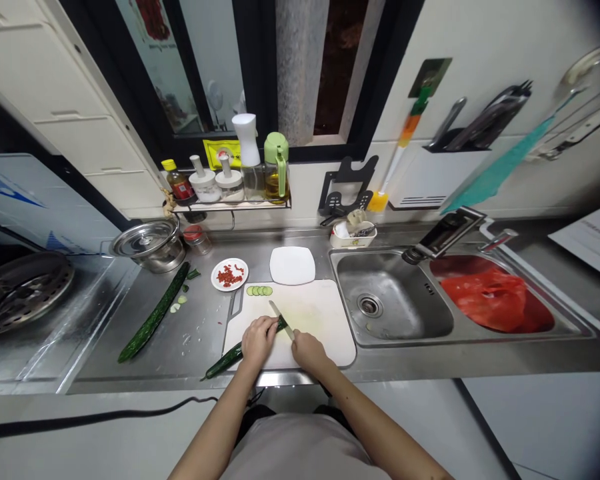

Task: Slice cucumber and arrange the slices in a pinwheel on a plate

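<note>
My left hand (259, 339) is closed over a dark green cucumber (226, 361), pressing it slantwise on the white cutting board (325, 307). The cucumber's stem end sticks out past the board's lower left edge. In my right hand (307, 351) is a kitchen knife (281, 319), its blade pointing up and left, against the cucumber's cut end beside my left fingers. A short row of overlapping cucumber slices (259, 291) lies at the board's top left. Behind the board sit a white plate (293, 265) and a round dish of chopped red pieces (229, 275).
Another whole cucumber (155, 313) lies on the steel counter at left, beside small trimmings. Behind it stands a lidded pot (149, 241). A double sink (395, 297) adjoins the board's right side, with a red plastic bag (485, 300) in its right basin. A seasoning shelf (233, 205) hangs below the window.
</note>
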A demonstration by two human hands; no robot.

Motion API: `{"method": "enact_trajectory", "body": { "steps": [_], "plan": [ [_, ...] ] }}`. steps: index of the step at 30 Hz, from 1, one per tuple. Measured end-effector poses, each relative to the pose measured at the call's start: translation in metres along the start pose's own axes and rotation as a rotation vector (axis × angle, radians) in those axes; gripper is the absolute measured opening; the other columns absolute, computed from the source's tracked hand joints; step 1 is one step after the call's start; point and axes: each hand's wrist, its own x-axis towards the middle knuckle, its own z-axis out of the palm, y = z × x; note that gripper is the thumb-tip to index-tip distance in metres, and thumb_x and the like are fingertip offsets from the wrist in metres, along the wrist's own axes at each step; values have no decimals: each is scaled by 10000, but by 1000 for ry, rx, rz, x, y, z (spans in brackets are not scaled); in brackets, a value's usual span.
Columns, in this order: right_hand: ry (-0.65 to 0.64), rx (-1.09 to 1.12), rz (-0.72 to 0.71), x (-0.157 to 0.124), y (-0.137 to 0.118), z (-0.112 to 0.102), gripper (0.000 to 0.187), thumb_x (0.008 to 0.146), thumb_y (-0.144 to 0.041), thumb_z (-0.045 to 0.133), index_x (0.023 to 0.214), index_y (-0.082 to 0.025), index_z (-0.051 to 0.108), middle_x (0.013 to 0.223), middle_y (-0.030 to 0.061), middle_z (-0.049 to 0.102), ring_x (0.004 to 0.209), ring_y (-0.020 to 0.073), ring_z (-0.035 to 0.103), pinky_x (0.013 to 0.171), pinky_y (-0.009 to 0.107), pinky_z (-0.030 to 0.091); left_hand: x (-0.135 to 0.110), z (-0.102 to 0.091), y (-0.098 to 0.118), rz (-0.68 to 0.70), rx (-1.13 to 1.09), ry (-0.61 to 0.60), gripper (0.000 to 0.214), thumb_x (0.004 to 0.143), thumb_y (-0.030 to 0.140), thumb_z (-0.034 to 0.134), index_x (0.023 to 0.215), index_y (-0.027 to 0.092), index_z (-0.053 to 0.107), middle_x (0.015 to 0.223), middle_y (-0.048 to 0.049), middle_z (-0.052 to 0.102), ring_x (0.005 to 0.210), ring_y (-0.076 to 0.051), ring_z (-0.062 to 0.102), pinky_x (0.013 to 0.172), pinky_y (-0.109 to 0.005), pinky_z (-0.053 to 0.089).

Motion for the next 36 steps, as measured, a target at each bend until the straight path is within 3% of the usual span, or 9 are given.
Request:
{"method": "enact_trajectory", "body": {
  "steps": [8,18,23,29,36],
  "plan": [
    [19,10,-14,12,-8,-3,328,899,-140,371,1156,-117,573,1048,160,681,999,246,643,758,309,449,-1,-3,2,-5,5,-12,266,949,350,458,1077,301,686,1074,-4,686,972,-168,603,836,-280,446],
    [41,-21,-54,23,-4,-27,332,904,-190,386,1140,-161,619,1111,139,679,1044,248,630,793,314,449,-2,-4,4,12,41,-15,277,953,343,445,1086,294,684,1069,-9,693,999,-173,600,870,-288,437],
    [78,-64,-22,12,13,-33,324,923,-203,370,1139,-181,611,1065,128,690,1013,238,636,777,309,437,-1,-5,6,0,64,-11,289,952,341,442,1094,282,686,1083,-14,699,1007,-182,604,881,-300,431],
    [115,-60,26,-11,25,-23,342,952,-240,331,1159,-215,602,1020,101,702,967,213,645,757,287,408,-1,-7,8,-30,30,4,295,941,362,453,1104,274,683,1099,-22,701,1025,-194,608,892,-307,443],
    [211,38,42,-28,30,-16,371,925,-284,431,1282,-268,529,1104,45,678,1014,184,610,823,261,380,6,-12,0,-135,-103,83,309,929,302,432,1098,245,684,1137,-49,687,1076,-210,599,942,-327,451]
  ]
}}
